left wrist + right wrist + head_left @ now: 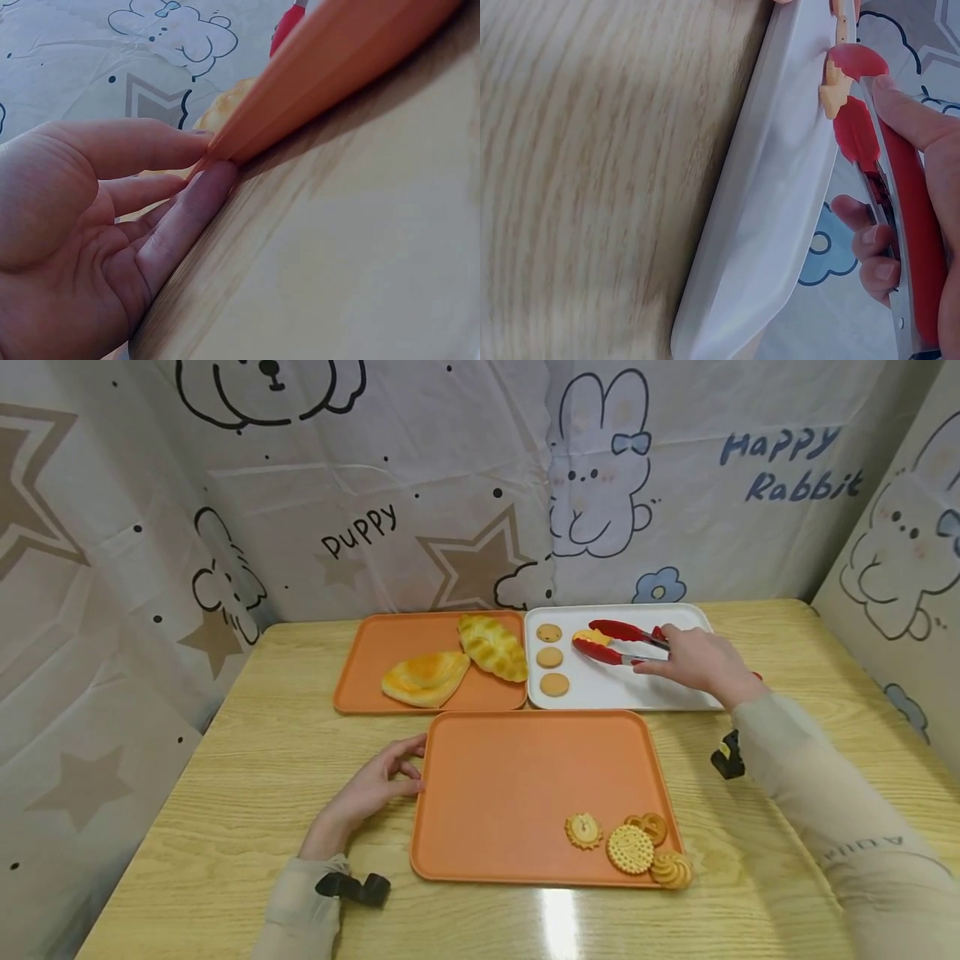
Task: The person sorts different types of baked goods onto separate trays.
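My right hand (703,660) grips red-tipped metal tongs (625,630) over the white tray (652,693). Between the tong tips is a small yellowish cookie (588,637), also visible in the right wrist view, where fingers and thumb press the tong arms (911,202) from both sides. Three round cookies (550,657) lie in a column left of the tongs. At the left edge of the front orange tray (517,785), my left hand (371,789) pinches the rim between thumb and fingers, as the left wrist view shows. Several cookies (630,849) sit in that tray's lower right corner.
Behind the front tray, to the left, a second orange tray (367,652) bears two breads, one triangular (426,678) and one braided (492,647). It stands against the white tray. A printed cloth (450,485) hangs behind the wooden table (247,760).
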